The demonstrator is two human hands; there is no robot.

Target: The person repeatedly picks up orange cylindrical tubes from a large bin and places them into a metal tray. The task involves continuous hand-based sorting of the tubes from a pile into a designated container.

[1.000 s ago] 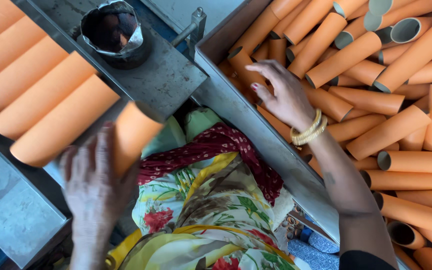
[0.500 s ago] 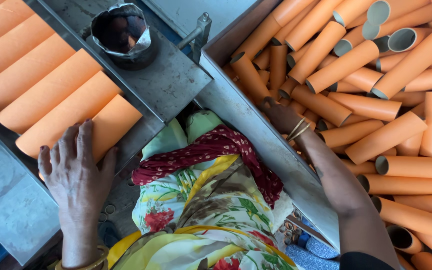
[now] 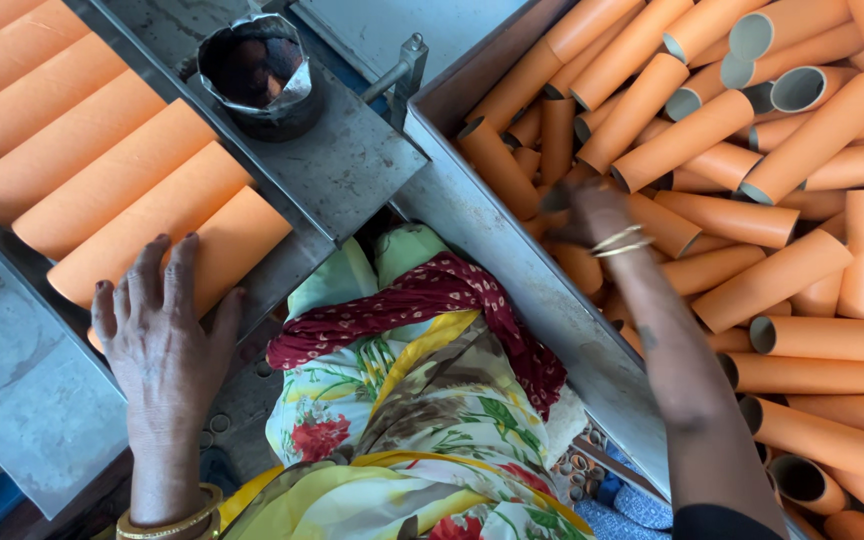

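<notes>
- While I watch from the head camera, my left hand (image 3: 167,335) lies flat, fingers spread, on the nearest orange tube (image 3: 202,250) in the row on the metal counter (image 3: 32,420).
- Reaching into the bin (image 3: 512,260) of loose orange tubes (image 3: 752,220), my right hand (image 3: 592,210) is blurred; I cannot tell its grip.
- Beside the row stands a dented metal cup (image 3: 257,75).

Dented metal cup (image 3: 257,75) with dark contents sits on the grey metal plate (image 3: 352,170), up and right of the left grip. Small metal bracket (image 3: 407,60) at the plate's far edge. Floral cloth (image 3: 422,420) with a red dotted scarf (image 3: 422,310) fills the gap between both grips.
</notes>
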